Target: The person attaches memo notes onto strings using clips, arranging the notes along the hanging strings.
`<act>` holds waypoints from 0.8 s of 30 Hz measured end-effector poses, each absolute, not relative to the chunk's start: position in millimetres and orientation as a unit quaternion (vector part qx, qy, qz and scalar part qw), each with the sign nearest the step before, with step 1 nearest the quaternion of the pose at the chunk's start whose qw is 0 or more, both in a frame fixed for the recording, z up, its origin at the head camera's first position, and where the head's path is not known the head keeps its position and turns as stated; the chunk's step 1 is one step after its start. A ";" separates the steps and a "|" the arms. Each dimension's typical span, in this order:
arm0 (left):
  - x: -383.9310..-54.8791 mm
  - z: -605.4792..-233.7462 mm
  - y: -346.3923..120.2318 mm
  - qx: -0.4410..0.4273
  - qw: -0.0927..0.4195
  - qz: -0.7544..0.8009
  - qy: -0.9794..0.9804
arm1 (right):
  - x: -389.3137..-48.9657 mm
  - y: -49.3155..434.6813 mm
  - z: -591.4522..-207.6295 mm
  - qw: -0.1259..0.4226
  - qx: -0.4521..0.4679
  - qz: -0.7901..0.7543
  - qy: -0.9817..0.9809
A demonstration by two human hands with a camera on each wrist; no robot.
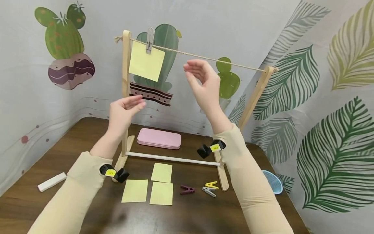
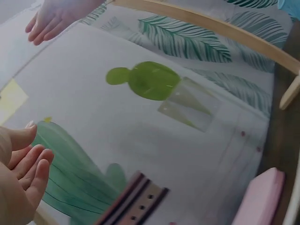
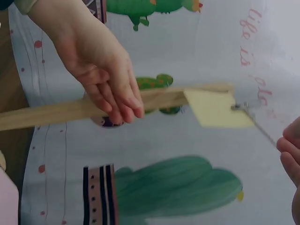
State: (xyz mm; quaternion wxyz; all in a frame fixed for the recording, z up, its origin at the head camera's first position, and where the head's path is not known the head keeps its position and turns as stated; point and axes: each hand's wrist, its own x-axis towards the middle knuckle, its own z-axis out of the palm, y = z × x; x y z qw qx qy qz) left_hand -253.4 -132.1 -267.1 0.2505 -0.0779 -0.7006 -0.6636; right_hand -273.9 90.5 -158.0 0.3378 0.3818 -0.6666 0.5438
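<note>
A yellow sticky note hangs from the string of a wooden frame, held by a grey clothespin. Below the note, my left hand is in the air beside the left post, holding nothing. My right hand is raised just under the string, right of the note, its fingers loosely bent around nothing. Several more sticky notes lie on the table. To their right are a dark purple clothespin, a yellow clothespin and another grey clothespin.
The frame's left post and right post stand on wooden feet, joined low down by a white rod. Behind the rod lies a pink case. A white bar is at the left, a blue mesh basket at the right edge.
</note>
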 end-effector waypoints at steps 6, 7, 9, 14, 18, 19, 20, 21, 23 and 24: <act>-256.0 -309.6 -120.6 -0.077 0.206 -0.660 -0.718 | -274.5 115.7 -199.7 0.321 0.359 0.562 -0.673; -257.0 -317.3 -118.8 -0.077 0.199 -0.664 -0.717 | -273.5 119.8 -206.7 0.315 0.351 0.567 -0.675; -258.0 -332.2 -115.2 -0.079 0.188 -0.665 -0.719 | -271.7 127.9 -221.8 0.305 0.335 0.578 -0.679; -261.3 -365.9 -110.1 -0.053 0.152 -0.668 -0.726 | -270.3 149.5 -269.5 0.282 0.290 0.589 -0.700; -263.9 -388.6 -107.0 -0.027 0.135 -0.674 -0.726 | -268.7 167.6 -312.4 0.262 0.244 0.598 -0.717; -264.4 -393.8 -106.2 -0.021 0.131 -0.677 -0.724 | -268.2 172.0 -322.6 0.257 0.231 0.601 -0.720; -264.4 -398.6 -105.6 -0.018 0.127 -0.678 -0.723 | -267.7 176.4 -332.3 0.253 0.218 0.603 -0.724; -264.4 -403.3 -105.0 -0.015 0.122 -0.677 -0.725 | -267.2 180.9 -341.6 0.250 0.205 0.603 -0.730; -264.0 -411.5 -103.3 -0.012 0.115 -0.674 -0.730 | -266.3 189.7 -358.4 0.242 0.180 0.599 -0.742; -263.3 -415.0 -102.3 -0.011 0.110 -0.672 -0.733 | -265.4 194.0 -365.4 0.240 0.168 0.598 -0.746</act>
